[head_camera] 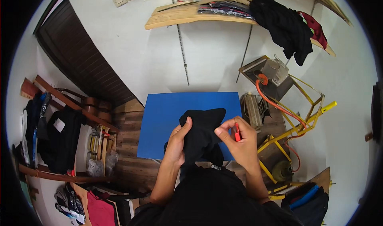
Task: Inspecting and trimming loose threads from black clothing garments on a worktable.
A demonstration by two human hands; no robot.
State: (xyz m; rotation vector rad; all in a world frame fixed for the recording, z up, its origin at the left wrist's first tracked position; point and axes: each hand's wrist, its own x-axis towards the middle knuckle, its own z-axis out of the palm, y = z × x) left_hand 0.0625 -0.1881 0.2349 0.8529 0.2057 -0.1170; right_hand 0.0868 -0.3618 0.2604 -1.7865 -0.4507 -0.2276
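A piece of black fabric (202,130), seemingly a garment, is held up over the blue table (161,121). My left hand (178,142) grips its left side, the thumb lying on top of the cloth. My right hand (239,139) is at the cloth's right edge, with thumb and index fingertip brought together there; whether they pinch cloth or a thread is too small to tell. A small red tool (237,133), its exact kind unclear, is tucked within the curled fingers of my right hand. More black cloth hangs down between my forearms.
Beyond the table, a wooden wall shelf (179,16) bears folded clothes and a draped black garment (278,22). To the right stands a yellow metal frame (287,133) with an orange hose (278,106). Racks with dark clothes (64,139) are at the left, near a dark door (80,52).
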